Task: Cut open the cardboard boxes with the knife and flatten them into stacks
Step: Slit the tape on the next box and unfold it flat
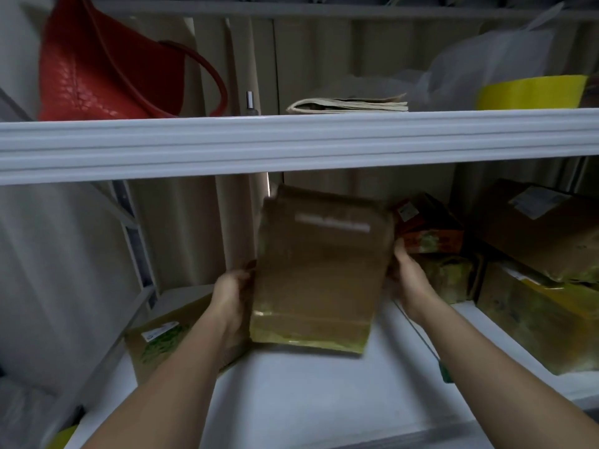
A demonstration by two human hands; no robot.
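Brown cardboard box [321, 270], blurred, held above the white lower shelf [291, 393] between both hands: left hand [231, 296] grips its left edge, right hand [406, 280] its right. More boxes [534, 234] stacked to the right; red bag [107, 66] on upper shelf

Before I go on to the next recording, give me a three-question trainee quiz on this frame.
1. True or false: both hands hold the brown cardboard box by its sides.
2. Which item sits at the left on the upper shelf? A) red handbag B) yellow tub C) folded papers
3. Fill in: a knife is ____ in this view.

Key:
1. True: the left hand and the right hand grip opposite sides.
2. A, the red handbag.
3. Not visible.
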